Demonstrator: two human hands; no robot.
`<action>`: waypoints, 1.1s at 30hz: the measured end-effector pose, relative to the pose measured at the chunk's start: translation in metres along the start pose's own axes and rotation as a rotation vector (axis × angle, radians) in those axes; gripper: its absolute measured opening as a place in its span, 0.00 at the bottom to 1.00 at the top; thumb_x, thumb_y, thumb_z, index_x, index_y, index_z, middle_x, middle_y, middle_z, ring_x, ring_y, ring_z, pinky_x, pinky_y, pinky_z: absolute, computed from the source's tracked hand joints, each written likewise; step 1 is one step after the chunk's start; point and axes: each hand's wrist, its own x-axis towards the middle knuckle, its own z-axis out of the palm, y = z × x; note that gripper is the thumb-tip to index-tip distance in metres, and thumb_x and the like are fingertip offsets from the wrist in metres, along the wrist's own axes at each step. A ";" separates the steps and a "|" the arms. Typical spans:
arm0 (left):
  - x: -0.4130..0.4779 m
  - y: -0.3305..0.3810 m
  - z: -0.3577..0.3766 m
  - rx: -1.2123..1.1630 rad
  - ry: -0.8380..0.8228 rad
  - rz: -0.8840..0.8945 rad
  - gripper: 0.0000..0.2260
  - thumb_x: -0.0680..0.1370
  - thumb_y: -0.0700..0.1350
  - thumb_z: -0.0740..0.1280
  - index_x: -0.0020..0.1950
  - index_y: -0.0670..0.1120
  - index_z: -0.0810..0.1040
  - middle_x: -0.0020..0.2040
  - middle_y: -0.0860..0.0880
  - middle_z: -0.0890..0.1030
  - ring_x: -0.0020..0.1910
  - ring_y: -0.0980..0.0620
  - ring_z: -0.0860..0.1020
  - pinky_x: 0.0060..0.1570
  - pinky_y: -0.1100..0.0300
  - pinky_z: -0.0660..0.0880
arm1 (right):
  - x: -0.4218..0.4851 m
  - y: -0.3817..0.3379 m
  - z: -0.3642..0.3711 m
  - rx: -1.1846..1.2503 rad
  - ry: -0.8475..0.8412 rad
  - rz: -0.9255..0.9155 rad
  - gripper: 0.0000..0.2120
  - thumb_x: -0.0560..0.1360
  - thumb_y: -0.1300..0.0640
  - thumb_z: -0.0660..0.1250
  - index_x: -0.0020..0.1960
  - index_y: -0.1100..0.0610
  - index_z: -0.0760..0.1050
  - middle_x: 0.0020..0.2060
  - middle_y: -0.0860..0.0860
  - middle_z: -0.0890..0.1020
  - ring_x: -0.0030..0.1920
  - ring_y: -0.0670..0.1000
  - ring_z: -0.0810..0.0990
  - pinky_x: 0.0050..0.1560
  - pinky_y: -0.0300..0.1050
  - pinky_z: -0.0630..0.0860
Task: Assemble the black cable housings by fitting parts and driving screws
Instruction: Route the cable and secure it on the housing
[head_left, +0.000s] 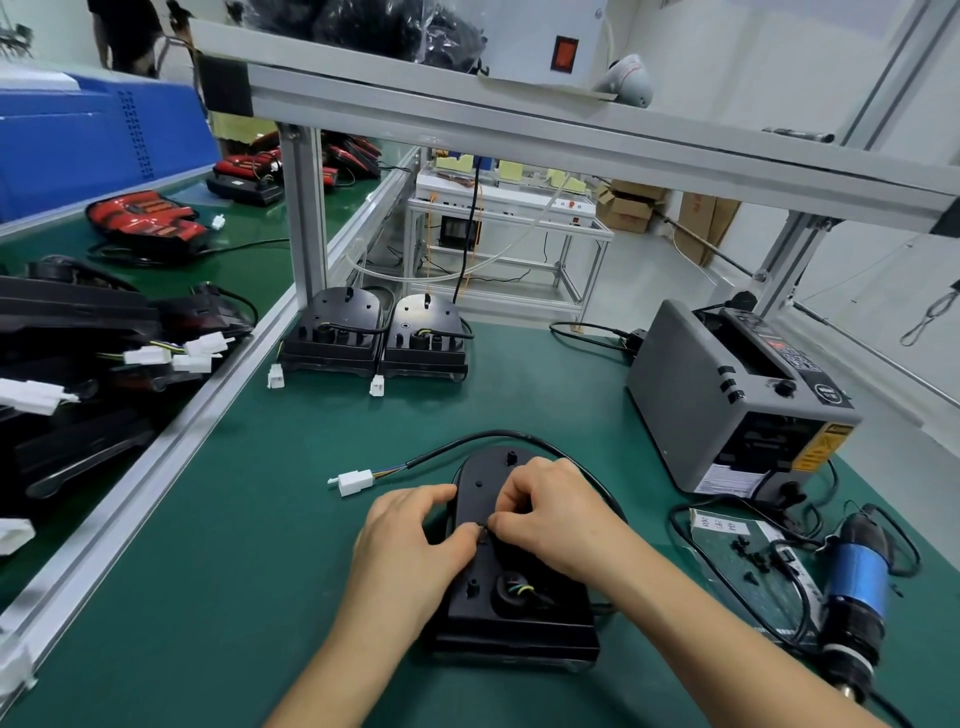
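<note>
A black cable housing (511, 608) lies flat on the green mat in front of me, its round port with coloured wires near the bottom. A black cable (498, 435) loops from it to a white connector (355, 482) on the left. My left hand (410, 540) rests on the housing's left edge, thumb and forefinger pinched at its middle. My right hand (550, 512) lies over the housing's upper right, its fingertips pinching a small black part (483, 529) against the left fingertips. What the part is cannot be made out.
Two finished housings (332, 332) (423, 338) stand at the back by an aluminium post. A grey tape dispenser (737, 400) sits at right. A blue electric screwdriver (854, 587) and a tray of small black parts (748, 558) lie at the near right. More housings pile on the conveyor (78, 332) at left.
</note>
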 end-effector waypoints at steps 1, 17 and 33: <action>0.000 0.001 -0.001 -0.002 -0.006 0.006 0.15 0.68 0.51 0.73 0.54 0.60 0.77 0.50 0.61 0.70 0.58 0.59 0.69 0.59 0.64 0.65 | -0.001 0.002 -0.001 0.018 0.010 0.004 0.09 0.72 0.51 0.67 0.34 0.47 0.71 0.41 0.43 0.75 0.52 0.47 0.68 0.48 0.40 0.65; -0.028 0.005 -0.024 0.776 0.011 0.617 0.27 0.68 0.37 0.52 0.57 0.56 0.81 0.65 0.48 0.76 0.67 0.39 0.71 0.69 0.50 0.51 | -0.076 0.055 0.022 0.157 0.216 -0.069 0.18 0.76 0.41 0.46 0.65 0.32 0.60 0.68 0.27 0.60 0.72 0.31 0.46 0.73 0.38 0.48; -0.015 0.000 -0.028 0.429 -0.325 0.345 0.35 0.77 0.32 0.53 0.61 0.77 0.61 0.68 0.73 0.46 0.71 0.64 0.39 0.70 0.62 0.40 | -0.079 0.063 0.040 0.142 0.290 -0.116 0.18 0.78 0.43 0.45 0.67 0.33 0.56 0.70 0.29 0.58 0.73 0.31 0.48 0.75 0.39 0.45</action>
